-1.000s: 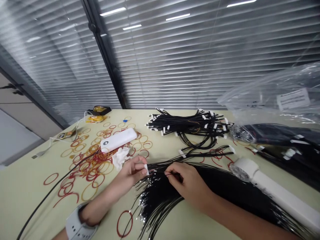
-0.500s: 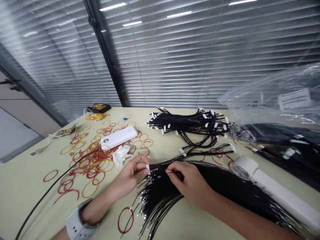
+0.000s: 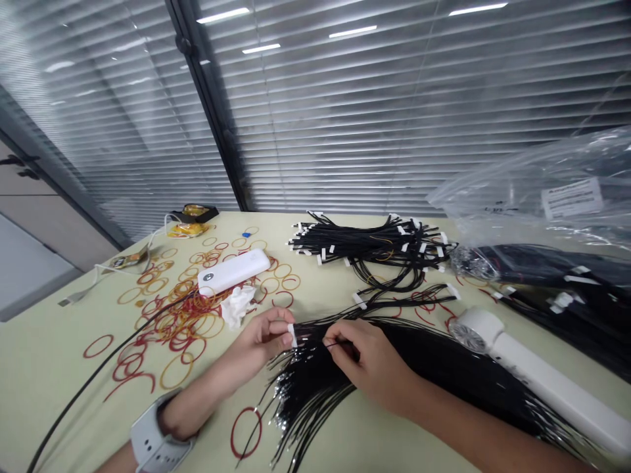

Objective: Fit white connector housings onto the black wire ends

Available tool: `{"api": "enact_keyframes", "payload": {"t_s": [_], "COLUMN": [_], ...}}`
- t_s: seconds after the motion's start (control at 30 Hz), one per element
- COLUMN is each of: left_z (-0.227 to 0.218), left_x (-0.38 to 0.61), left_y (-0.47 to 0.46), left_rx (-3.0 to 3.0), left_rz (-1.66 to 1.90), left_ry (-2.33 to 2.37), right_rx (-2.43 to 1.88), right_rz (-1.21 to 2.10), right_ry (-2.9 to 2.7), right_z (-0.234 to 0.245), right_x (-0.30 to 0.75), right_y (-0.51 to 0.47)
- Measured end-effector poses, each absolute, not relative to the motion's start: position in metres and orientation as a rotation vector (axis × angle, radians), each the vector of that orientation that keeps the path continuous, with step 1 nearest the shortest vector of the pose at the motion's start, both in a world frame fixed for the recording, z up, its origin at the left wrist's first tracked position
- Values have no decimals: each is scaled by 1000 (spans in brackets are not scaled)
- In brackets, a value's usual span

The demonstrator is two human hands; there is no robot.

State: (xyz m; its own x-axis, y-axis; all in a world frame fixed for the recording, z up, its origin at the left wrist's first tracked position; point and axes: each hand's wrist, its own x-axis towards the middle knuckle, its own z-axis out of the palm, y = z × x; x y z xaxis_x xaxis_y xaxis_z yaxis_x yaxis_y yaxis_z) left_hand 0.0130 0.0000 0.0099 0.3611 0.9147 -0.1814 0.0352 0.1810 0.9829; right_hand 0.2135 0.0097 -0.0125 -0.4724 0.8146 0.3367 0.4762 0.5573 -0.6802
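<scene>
Between the thumb and fingers of my left hand is a small white connector, held above the silvery ends of the loose wires. My right hand pinches a thin black wire just to the right of that connector. Whether this wire enters the connector is too small to make out. Under both hands spreads a large fan of black wires with shiny metal tips, running off to the right beneath my right forearm.
Behind lies a stack of black cables with white connectors. Rubber bands surround a white power bank and a crumpled tissue on the left. To the right are a white handheld fan and a clear plastic bag.
My right hand has shifted slightly left with the wire, closer to the connector. My left hand keeps its hold and has barely moved.
</scene>
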Motion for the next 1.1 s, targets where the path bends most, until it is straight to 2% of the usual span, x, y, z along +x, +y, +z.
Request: {"api": "enact_keyframes", "payload": {"t_s": [0.47, 0.63, 0.83, 1.1], "left_z": [12, 12, 9, 6], "left_x": [22, 23, 25, 25], "left_y": [-8, -8, -9, -10], "left_rx": [1220, 1227, 1254, 1272], "left_rz": [772, 782, 753, 758], "left_ry": [976, 995, 947, 966], "right_rx": [-768, -885, -802, -864], "right_rz": [474, 426, 285, 318], "right_ry": [-2374, -2237, -2332, -2312], "right_z": [-11, -10, -14, -18], "right_x": [214, 214, 213, 209], "right_y": [4, 3, 4, 1]}}
